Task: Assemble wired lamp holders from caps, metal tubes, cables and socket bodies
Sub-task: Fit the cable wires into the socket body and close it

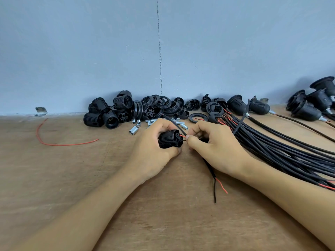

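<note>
Nearest the camera, 2 bare forearms reach forward over a brown wooden surface (72, 178). Between them a thin black sheathed cable (211, 171) runs out from under the right hand (212, 144), and at its near end a red inner wire (221, 186) splays to the right. At mid-distance the left hand (152, 149) grips a black ribbed plastic socket body (168, 140). Its fingers curl round the barrel, and the terminal end faces right. The right hand sits just beside that end, thumb and fingers pinched together on a short red conductor (182, 136) that enters the socket body. To the right, a bundle of long black cables (272, 147) fans across the surface, with red tips showing at both ends. Beyond the hands lie scattered silver metal tubes (134, 130). Well to the left lies 1 loose curved red wire (63, 144). Farther back, against a blue-grey wall (90, 51), are heaped black threaded socket bodies (101, 113) and black ring-shaped caps (166, 104). At far right rest assembled black lamp holders (306, 111) with cables attached. A small metal bracket (41, 111) sits at the wall's foot on the left.
</note>
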Motion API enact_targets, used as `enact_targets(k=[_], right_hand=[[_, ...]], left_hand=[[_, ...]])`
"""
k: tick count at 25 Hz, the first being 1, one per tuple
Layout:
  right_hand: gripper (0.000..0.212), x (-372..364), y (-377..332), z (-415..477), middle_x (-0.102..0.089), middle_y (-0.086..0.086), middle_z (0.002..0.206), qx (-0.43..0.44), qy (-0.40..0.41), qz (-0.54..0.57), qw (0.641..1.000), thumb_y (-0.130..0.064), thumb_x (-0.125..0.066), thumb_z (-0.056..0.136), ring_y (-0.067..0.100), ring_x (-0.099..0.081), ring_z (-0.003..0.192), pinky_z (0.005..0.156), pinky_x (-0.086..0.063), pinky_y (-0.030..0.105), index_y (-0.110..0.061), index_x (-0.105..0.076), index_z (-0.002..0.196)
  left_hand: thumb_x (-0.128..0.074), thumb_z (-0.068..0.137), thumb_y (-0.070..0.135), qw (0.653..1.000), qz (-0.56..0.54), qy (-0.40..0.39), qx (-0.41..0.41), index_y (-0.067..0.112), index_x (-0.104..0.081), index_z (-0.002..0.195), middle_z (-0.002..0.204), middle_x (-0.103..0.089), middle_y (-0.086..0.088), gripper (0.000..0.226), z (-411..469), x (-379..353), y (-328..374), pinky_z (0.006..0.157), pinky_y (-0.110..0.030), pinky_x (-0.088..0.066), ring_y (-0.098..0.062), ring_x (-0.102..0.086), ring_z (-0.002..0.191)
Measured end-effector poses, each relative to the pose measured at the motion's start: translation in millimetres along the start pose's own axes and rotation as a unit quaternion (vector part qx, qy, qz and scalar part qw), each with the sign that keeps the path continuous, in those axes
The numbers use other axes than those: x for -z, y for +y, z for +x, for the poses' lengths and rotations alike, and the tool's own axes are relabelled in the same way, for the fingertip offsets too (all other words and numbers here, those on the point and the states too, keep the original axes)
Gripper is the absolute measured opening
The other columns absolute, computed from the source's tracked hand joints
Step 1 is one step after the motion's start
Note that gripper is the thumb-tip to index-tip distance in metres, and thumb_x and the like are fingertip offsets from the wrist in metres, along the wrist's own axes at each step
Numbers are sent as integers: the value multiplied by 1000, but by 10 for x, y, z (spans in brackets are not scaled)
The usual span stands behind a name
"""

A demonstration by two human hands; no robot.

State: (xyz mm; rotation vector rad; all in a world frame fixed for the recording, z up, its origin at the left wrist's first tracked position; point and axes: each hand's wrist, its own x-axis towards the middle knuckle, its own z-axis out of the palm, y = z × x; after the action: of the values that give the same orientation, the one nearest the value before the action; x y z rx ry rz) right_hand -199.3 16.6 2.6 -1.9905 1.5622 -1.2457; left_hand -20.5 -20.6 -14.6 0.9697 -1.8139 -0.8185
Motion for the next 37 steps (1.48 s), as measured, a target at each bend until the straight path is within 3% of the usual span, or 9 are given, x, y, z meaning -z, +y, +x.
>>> enact_targets(k=[15,23,32,37], right_hand=[[12,5,-15,-17,-68,-10,74,32,3,-18,999,-18,-68,88,3,-62,73,69,-44,11,-24,-68,78],[14,1,5,-25,-67,-11,77,67,-4,-50,996,-18,-67,90,6,-62,79,71,-44,12,-28,-66,80],[8,1,39,-36,-64,-11,81,96,6,-73,993,-16,-66,93,5,-58,82,69,-39,7,-23,-67,89],[12,-4,38,-36,-65,-9,82,95,3,-77,993,-16,-66,93,8,-59,82,71,-42,13,-27,-64,88]], left_hand=[[-79,64,20,999,22,21,-15,44,-61,98,97,-72,21,46,-10,-1,24,94,-45,-54,-7,-67,98],[-82,71,4,994,85,32,-61,42,-61,97,94,-67,23,50,-36,19,23,74,-15,-48,-2,-63,88],[-82,74,6,992,108,21,-57,30,-69,99,91,-68,18,37,-55,9,22,77,-9,-43,0,-62,91],[-79,74,2,992,105,8,-64,25,-69,96,89,-68,14,34,-69,10,64,75,-13,-45,-4,-62,89]])
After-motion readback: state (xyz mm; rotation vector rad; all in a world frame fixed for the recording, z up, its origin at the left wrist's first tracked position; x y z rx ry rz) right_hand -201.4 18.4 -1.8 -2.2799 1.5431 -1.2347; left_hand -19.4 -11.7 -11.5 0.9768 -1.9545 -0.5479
